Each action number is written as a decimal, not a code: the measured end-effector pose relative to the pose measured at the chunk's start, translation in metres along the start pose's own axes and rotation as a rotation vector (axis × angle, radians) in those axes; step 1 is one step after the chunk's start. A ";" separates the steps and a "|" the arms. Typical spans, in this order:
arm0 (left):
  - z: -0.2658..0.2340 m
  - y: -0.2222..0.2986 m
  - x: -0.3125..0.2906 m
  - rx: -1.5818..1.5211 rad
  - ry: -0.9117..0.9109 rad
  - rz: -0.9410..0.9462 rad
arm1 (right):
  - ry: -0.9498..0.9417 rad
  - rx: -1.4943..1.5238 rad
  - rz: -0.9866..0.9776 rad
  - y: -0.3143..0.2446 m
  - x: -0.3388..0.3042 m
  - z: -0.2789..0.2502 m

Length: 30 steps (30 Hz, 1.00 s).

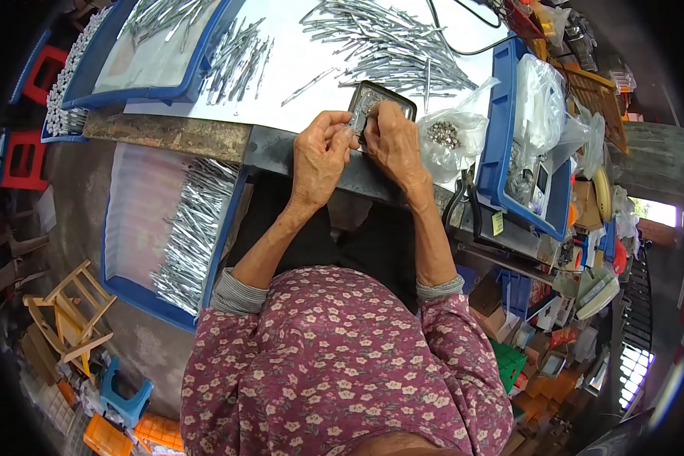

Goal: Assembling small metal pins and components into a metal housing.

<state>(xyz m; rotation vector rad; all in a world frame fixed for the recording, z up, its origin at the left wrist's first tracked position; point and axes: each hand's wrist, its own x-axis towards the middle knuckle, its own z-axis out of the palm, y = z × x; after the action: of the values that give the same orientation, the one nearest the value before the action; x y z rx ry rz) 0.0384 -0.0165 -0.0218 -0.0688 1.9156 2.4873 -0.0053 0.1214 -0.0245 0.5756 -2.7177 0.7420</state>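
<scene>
The left hand [319, 158] and right hand [394, 143] are pinched, their grasp too small to tell. One shallow, dark-rimmed rectangular tray [390, 91] of small shiny pieces [367, 100] sits beside them, at the white-covered table's [292, 57] near edge.

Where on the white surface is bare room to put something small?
The white surface is bare between the small rod pile and large rod pile, except one loose rod. It is crowded right of the right hand: plastic bag, blue tray.
</scene>
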 end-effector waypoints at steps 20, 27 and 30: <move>0.021 -0.002 0.026 -0.043 -0.060 0.108 | 0.062 0.326 0.117 -0.017 -0.009 -0.028; 0.020 -0.002 0.029 -0.050 -0.064 0.075 | 0.032 0.397 0.184 -0.016 -0.008 -0.030; 0.020 -0.003 0.029 -0.032 -0.058 0.105 | 0.018 0.389 0.174 -0.017 -0.009 -0.029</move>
<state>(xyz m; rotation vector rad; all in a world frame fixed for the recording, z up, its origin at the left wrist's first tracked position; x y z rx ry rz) 0.0087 0.0031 -0.0208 0.1062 1.9050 2.5547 0.0138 0.1265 0.0041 0.4091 -2.6423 1.3299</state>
